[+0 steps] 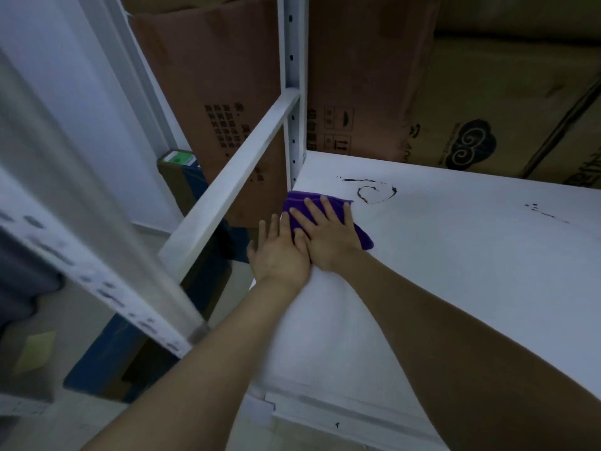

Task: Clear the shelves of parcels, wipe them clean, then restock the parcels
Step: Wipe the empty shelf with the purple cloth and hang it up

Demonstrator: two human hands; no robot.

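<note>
Smearing worries me: my flat, spread left grip [279, 253] and right grip [327, 234] press the purple fabric cloth [363, 238] near black ink-like marks [374, 193].

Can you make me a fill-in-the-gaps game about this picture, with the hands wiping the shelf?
1. The right hand presses flat on a cloth whose colour is ____.
2. The shelf being wiped is painted ____.
3. The swirly marks just beyond the cloth are ____ in colour.
4. The left hand lies beside the right one, and the boxes behind the shelf are made of ____.

Missing words: purple; white; black; cardboard.
</note>
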